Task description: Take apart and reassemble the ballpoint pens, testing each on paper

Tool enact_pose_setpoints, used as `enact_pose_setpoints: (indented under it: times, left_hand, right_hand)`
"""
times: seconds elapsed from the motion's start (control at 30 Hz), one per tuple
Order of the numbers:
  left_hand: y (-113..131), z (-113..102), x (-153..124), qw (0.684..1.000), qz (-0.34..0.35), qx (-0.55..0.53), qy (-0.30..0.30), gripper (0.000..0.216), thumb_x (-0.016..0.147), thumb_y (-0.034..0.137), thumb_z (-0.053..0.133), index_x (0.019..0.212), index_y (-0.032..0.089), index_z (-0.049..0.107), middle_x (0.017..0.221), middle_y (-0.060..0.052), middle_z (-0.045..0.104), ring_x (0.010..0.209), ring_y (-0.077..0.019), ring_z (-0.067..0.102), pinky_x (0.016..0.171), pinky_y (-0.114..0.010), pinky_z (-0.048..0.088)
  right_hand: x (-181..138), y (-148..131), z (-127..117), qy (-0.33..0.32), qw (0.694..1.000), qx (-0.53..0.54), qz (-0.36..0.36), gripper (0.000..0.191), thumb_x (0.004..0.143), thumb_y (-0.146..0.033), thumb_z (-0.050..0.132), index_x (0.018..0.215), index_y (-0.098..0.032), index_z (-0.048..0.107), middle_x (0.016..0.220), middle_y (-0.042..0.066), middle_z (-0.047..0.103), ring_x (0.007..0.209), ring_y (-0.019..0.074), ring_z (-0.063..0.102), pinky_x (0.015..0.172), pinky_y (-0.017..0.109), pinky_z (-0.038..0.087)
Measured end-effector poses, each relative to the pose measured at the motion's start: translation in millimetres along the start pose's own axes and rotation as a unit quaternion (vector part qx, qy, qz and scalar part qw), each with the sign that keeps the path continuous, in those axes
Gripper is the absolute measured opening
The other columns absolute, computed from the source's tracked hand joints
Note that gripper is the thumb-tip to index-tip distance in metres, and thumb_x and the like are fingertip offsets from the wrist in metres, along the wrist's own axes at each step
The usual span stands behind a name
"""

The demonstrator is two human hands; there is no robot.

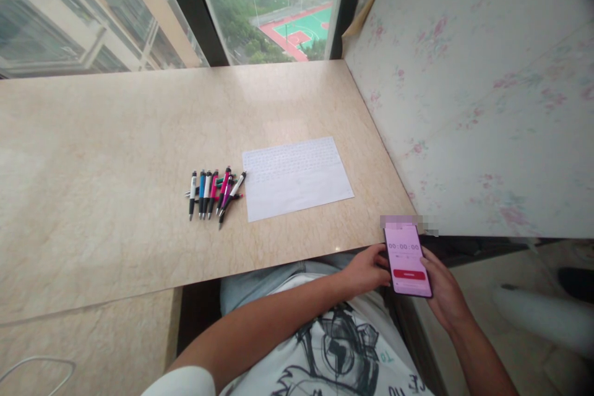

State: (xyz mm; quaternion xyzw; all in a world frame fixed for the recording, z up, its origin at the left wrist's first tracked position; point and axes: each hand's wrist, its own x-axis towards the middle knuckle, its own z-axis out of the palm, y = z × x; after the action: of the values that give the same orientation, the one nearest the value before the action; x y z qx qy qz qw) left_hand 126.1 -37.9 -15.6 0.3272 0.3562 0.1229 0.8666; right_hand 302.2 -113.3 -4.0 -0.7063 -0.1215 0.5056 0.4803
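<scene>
A smartphone (407, 284) with a pink screen, a row of zeros like a timer and a red button is held just off the table's front edge at the right. My right hand (443, 291) grips its right side, thumb along the edge and other fingers hidden behind. At its left side my left hand (369, 269) has its fingers curled against the phone, their tips partly hidden. A sheet of paper (299, 179) with handwritten lines on its upper part lies on the table. Several pens (208, 195) in different colours lie left of the sheet, some crossing over others.
The beige marble-patterned tabletop (116, 148) runs to a window (273, 12) at the back. A flower-patterned wall (464, 86) closes off the right side. A white cable (41, 359) lies at the lower left.
</scene>
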Motion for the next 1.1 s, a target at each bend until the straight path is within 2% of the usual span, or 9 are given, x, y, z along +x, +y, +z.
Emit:
enact_pose_setpoints:
  times: [0.13,0.27,0.47,0.67,0.83,0.93,1.1]
  left_hand:
    - [-2,-1,1,1.000,0.010,0.009,0.000,0.070,0.062,0.006,0.066,0.130,0.020,0.057,0.093,-0.003,0.062,0.077,-0.0147,0.061,0.076,-0.034,0.055]
    - [-8,-2,4,0.999,0.016,0.049,0.004,0.071,0.061,0.009,0.069,0.130,0.020,0.057,0.096,-0.004,0.063,0.076,-0.0147,0.060,0.074,-0.033,0.054]
    - [-17,4,16,0.986,0.012,0.160,-0.037,0.074,0.063,0.014,0.070,0.135,0.020,0.052,0.105,-0.007,0.066,0.081,-0.0181,0.063,0.074,-0.034,0.055]
    - [-19,31,22,0.950,0.025,0.305,-0.067,0.075,0.063,0.026,0.074,0.135,0.019,0.054,0.111,-0.007,0.068,0.095,-0.0247,0.065,0.085,-0.037,0.054]
    - [-34,60,35,0.924,0.021,0.366,-0.112,0.069,0.063,0.031,0.076,0.128,0.017,0.060,0.099,-0.008,0.070,0.087,-0.0272,0.067,0.078,-0.038,0.055]
    - [-43,72,43,0.908,0.039,0.400,-0.119,0.057,0.066,0.033,0.075,0.119,0.015,0.065,0.095,-0.012,0.071,0.086,-0.0299,0.068,0.073,-0.038,0.055]
    - [-49,86,48,0.873,0.105,0.460,-0.123,0.037,0.071,0.026,0.073,0.107,0.020,0.072,0.092,-0.013,0.073,0.087,-0.0330,0.070,0.070,-0.039,0.054]
  right_hand:
    - [2,1,-2,0.003,1.000,0.004,0.004,0.055,0.072,-0.042,0.075,0.122,-0.021,0.066,0.109,0.008,0.076,0.100,0.0314,0.071,0.079,0.041,0.059]
    - [4,0,-7,0.014,1.000,0.008,-0.011,0.047,0.070,-0.043,0.076,0.111,-0.021,0.071,0.106,0.007,0.077,0.102,0.0303,0.070,0.081,0.040,0.059]
    - [-2,-1,-30,0.088,0.993,-0.074,-0.023,0.039,0.065,-0.044,0.077,0.096,-0.019,0.076,0.100,0.008,0.077,0.092,0.0298,0.072,0.070,0.036,0.059]
    - [-18,6,-69,0.130,0.982,-0.134,0.007,0.034,0.061,-0.044,0.073,0.086,-0.021,0.076,0.097,0.009,0.078,0.090,0.0341,0.072,0.070,0.042,0.059]
    - [-26,16,-101,0.171,0.969,-0.177,0.029,0.026,0.060,-0.043,0.072,0.078,-0.024,0.073,0.096,0.012,0.077,0.091,0.0378,0.071,0.073,0.046,0.057]
    - [-28,21,-113,0.190,0.963,-0.190,0.032,0.030,0.059,-0.041,0.071,0.086,-0.028,0.073,0.095,0.011,0.077,0.087,0.0381,0.072,0.072,0.049,0.057]
    - [-31,33,-122,0.164,0.970,-0.176,0.033,0.030,0.059,-0.037,0.071,0.087,-0.027,0.069,0.080,0.008,0.076,0.071,0.0342,0.073,0.066,0.049,0.059]
